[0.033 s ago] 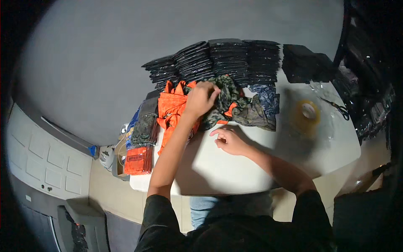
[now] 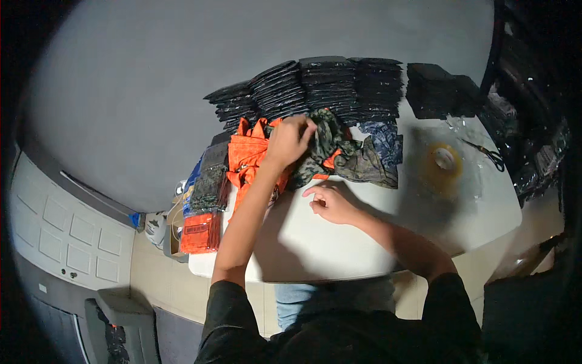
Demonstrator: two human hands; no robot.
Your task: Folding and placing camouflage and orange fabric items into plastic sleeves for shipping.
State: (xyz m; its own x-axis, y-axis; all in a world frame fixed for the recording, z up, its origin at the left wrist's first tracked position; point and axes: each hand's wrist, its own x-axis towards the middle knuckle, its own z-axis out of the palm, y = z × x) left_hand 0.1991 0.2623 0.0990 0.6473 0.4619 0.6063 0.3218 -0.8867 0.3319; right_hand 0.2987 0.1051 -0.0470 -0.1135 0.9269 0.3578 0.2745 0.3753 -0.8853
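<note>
My left hand [image 2: 290,141] is over the pile of clothes, between an orange garment [image 2: 247,151] and a green camouflage garment [image 2: 326,130]; its fingers are bent together, and what they grip is hidden. My right hand [image 2: 330,206] hangs low over the bare table top in front of the pile, index finger reaching out, others loosely curled, holding nothing. Grey camouflage cloth [image 2: 364,167] and blue patterned cloth [image 2: 385,139] form the pile's right end.
Several stacks of black packages [image 2: 327,88] line the white table's [image 2: 315,249] back. Folded bagged garments [image 2: 200,233] lie left. A tape roll [image 2: 442,170], scissors [image 2: 492,159] and clear bags [image 2: 476,185] lie right. A grey wall, white door [image 2: 73,230] and dark bundles [image 2: 521,158] surround it.
My left hand has shifted very slightly over the clothes. My right hand stays in the same place.
</note>
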